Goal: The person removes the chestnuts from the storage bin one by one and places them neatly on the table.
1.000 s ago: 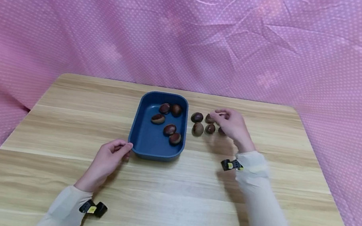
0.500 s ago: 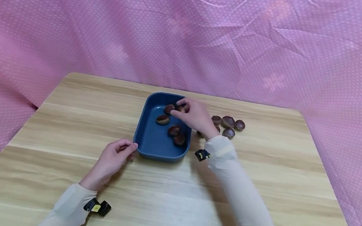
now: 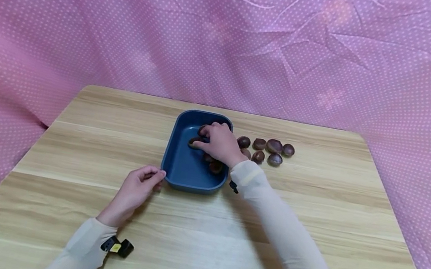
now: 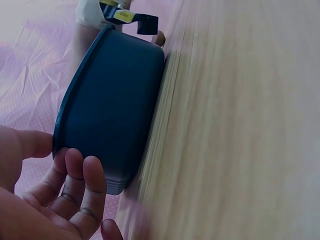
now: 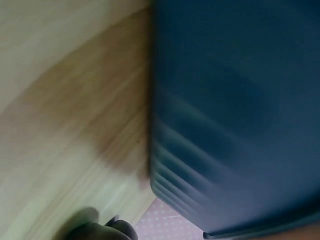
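A person's left hand (image 3: 133, 192) pinches the rim of a blue container (image 3: 191, 189) at its near left corner, fingers curled against the outer wall, as the right hand (image 3: 222, 144) extends over the right side. The container sits near the far edge of a wooden table (image 3: 200, 247), between the two far corners. The right thumb and forefinger stand apart above its floor, close to two chestnuts (image 3: 194, 141); whether they grip one cannot be told. Two more chestnuts lie by the container's right wall, partly under the hand. Beyond that wall, seven others rest on the table in two uneven rows, four toward the far edge, three nearer. Pale sleeves (image 3: 284, 233) cover both forearms; pink dotted cloth (image 3: 212, 57) hangs behind.
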`<state>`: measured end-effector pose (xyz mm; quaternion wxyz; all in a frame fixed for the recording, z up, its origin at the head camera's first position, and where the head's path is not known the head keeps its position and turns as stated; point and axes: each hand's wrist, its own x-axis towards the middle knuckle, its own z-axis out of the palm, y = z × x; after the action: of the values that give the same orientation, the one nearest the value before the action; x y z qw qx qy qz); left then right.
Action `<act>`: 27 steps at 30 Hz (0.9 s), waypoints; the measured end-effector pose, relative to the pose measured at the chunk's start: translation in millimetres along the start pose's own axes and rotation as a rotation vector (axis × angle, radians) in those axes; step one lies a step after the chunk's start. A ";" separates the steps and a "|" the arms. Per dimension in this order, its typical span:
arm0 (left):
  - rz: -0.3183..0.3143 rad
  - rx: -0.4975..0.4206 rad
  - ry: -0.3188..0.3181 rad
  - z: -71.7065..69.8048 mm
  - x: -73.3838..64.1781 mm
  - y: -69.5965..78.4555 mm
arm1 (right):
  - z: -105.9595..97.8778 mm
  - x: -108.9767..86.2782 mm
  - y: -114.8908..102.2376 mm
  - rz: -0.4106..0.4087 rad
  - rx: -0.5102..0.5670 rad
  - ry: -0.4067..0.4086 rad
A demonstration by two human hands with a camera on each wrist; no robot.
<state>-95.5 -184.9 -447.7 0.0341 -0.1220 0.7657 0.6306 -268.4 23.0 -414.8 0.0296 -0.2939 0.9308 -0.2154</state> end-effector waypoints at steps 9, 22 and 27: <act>0.008 -0.002 0.002 1.4 0.9 -1.8 | 14.2 1.9 -0.1 0.018 -0.315 -0.005; -0.007 0.009 -0.003 0.2 1.7 -0.5 | 12.3 1.4 -2.9 0.013 -0.350 -0.007; -0.022 0.024 0.001 -0.4 0.2 -1.0 | 12.1 -0.9 -4.4 0.002 -0.316 0.005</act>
<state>-95.4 -185.4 -448.6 0.0424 -0.1303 0.7718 0.6209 -263.2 15.7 -424.1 -0.0192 -0.2937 0.9534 -0.0671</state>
